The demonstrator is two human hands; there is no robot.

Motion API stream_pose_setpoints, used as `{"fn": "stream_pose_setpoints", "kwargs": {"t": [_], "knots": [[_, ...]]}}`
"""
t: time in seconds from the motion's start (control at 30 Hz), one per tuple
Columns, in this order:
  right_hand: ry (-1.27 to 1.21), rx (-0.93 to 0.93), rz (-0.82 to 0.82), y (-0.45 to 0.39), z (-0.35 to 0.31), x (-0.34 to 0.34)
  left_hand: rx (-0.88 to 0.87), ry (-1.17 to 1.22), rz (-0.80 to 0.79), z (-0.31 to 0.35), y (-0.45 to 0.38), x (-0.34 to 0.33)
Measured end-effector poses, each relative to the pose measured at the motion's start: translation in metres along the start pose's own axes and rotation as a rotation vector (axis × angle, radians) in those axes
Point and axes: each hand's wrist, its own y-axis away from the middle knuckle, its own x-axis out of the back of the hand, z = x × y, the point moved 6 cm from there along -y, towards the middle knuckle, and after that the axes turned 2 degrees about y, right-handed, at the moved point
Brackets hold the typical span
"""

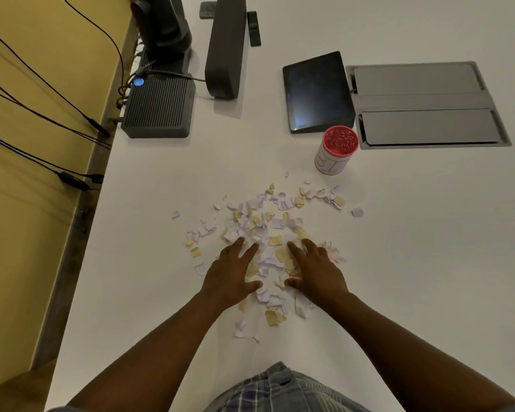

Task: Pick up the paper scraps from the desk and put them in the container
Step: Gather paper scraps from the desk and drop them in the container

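- Paper scraps (268, 230), white and pale yellow, lie scattered on the white counter (414, 263) in front of the person; the thickest part of the heap sits between and just beyond the two hands, with thin outliers trailing off toward 1 o'clock.
- Left hand (231, 273): flat on the heap's 9 o'clock edge, fingers straight and slightly spread, thumb pointing inward. Nothing pinched.
- Right hand (317, 270): mirrors it at the 3 o'clock edge, fingers extended over the scraps, thumb inward. Also holding nothing; both look set to rake the pile together.
- Container (336, 151): small white cylinder with a pink-red rim, upright, standing at 1 o'clock from the pile, just beside a dark tablet (317, 92). Well apart from the hands. Inside it looks speckled, possibly scraps; cannot tell for sure.
- Handling judgement: the scraps look feather-light, limp and easily scattered; a quick sweep or a draught would likely send them off. Single pieces lie flat and would be fiddly to pinch.
- Best hold, as I judge it: gather from the outer edges inward, cup both palms under and around a bunch, squeeze lightly, then carry it low to the container's mouth.
- Risk: the narrow mouth may spill an oversized handful; strays near 6 o'clock and 1 o'clock will need separate pinches.
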Motion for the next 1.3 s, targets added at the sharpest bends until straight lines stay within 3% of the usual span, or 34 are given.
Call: {"fn": "stream_pose_setpoints", "kwargs": {"t": [0.2, 0.47, 0.87, 1.3], "knots": [[0.174, 0.164, 0.023, -0.003, -0.025, -0.004, -0.073, -0.055, 0.065, 0.027, -0.007, -0.008], [0.185, 0.273, 0.104, 0.0, -0.03, 0.006, -0.177, -0.008, 0.113, 0.039, -0.009, -0.005], [-0.284, 0.181, 0.317, -0.002, -0.006, 0.038, -0.176, 0.26, 0.321, 0.028, -0.005, 0.028], [-0.525, 0.135, 0.531, -0.011, 0.004, 0.097, -0.128, 0.359, 0.395, 0.033, -0.007, 0.054]]}}
